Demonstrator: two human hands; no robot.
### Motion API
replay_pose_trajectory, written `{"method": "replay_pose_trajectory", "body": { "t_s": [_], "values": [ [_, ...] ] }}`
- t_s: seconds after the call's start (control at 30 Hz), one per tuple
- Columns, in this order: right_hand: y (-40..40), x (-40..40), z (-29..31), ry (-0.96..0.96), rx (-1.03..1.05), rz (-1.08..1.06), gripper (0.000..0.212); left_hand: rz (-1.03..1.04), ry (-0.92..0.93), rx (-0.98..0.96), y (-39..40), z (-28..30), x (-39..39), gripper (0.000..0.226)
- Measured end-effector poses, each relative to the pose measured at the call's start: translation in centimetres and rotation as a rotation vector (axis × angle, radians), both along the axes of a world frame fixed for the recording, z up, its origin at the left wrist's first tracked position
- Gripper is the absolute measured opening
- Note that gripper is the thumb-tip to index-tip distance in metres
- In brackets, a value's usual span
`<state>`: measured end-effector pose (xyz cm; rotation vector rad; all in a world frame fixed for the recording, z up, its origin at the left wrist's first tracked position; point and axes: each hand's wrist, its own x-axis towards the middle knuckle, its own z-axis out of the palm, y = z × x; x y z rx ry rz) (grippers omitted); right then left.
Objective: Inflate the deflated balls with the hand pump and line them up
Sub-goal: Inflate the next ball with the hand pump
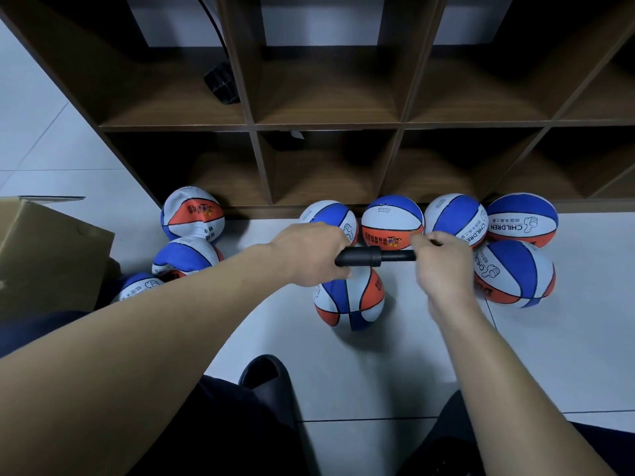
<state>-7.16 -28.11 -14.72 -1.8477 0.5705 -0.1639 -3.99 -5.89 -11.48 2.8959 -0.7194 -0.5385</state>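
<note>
A black hand pump [371, 256] lies level between my hands above the floor. My left hand [311, 254] grips its thick barrel end. My right hand [443, 266] grips the thin end. Just below the pump sits a red, white and blue ball [348, 302]. Several round balls stand in a row against the shelf base: one [391, 221] in the middle, one [453, 218] beside it, one [522, 219] at the far right. Another ball [513, 274] rests in front of them. Dented, flat balls lie at the left [192, 213], [185, 255].
A dark wooden cubby shelf [326, 127] fills the back, with a black object [222, 83] in an upper cubby. A cardboard box [44, 255] stands at the left. My black slipper [271, 383] and dark trouser legs lie on the white floor tiles.
</note>
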Motion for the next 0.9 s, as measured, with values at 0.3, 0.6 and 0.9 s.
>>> {"method": "replay_pose_trajectory", "body": {
  "t_s": [0.3, 0.6, 0.9],
  "values": [
    [-2.7, 0.4, 0.1, 0.047, 0.093, -0.161, 0.038, 0.012, -0.054, 0.016, 0.2, -0.9, -0.6, 0.034],
    [2.1, -0.9, -0.5, -0.055, 0.017, -0.040, 0.035, 0.000, -0.095, 0.028, 0.1, -0.5, -0.8, 0.033],
    [4.5, -1.8, -0.6, -0.014, 0.045, 0.019, 0.033, -0.042, -0.101, 0.015, -0.7, -0.9, -1.3, 0.035]
  ]
}}
